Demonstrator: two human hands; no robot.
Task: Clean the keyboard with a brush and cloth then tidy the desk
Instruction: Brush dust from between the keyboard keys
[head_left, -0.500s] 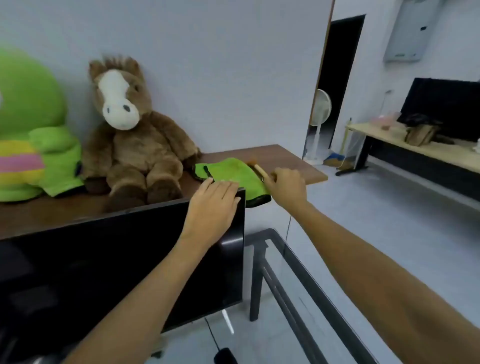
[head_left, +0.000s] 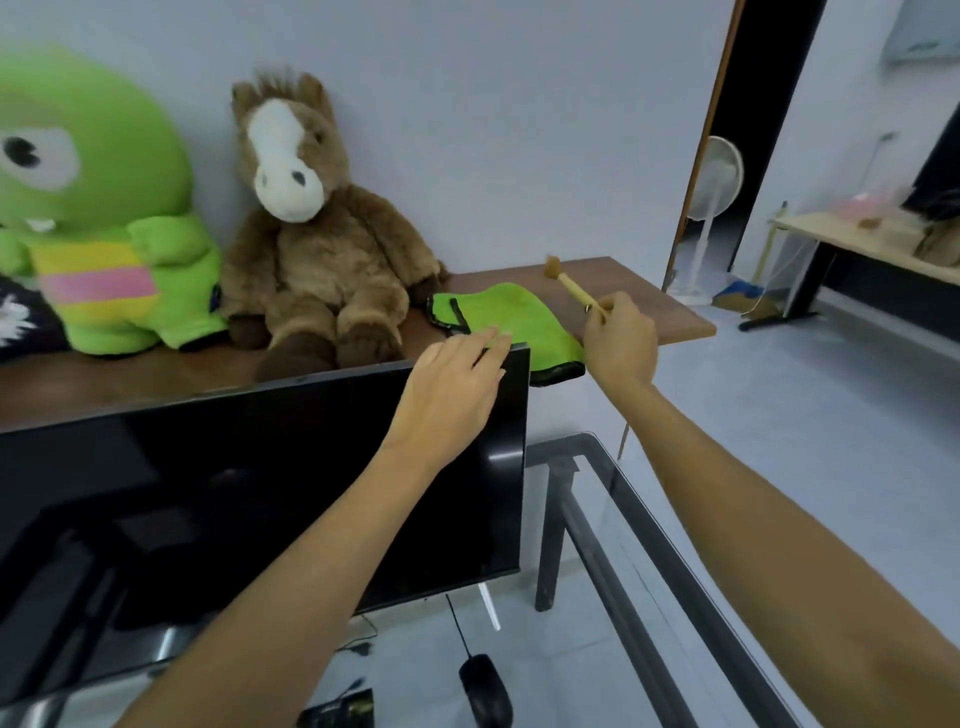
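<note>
- Behind the black monitor (head_left: 260, 499), on a brown wooden bench (head_left: 649, 291), a green cloth (head_left: 519, 317) lies flat beside a brown plush horse (head_left: 317, 244) and a green plush toy (head_left: 98, 208).
- Risk, as a judgement: the cloth's near edge hangs over the bench edge, so a careless tug could drop it behind the monitor; a reaching arm could also knock the screen.
- Right hand (head_left: 621, 338): fingers pinched closed around the handle of a small wooden brush (head_left: 574, 291), bristles raised clear of the bench.
- Left hand (head_left: 452, 395): fingers loosely spread, empty, fingertips at the cloth's near edge above the monitor's top corner; contact is blurred.
- A black mouse (head_left: 485, 688) sits on the glass bench (head_left: 649, 519) below; no keyboard is clearly visible.
</note>
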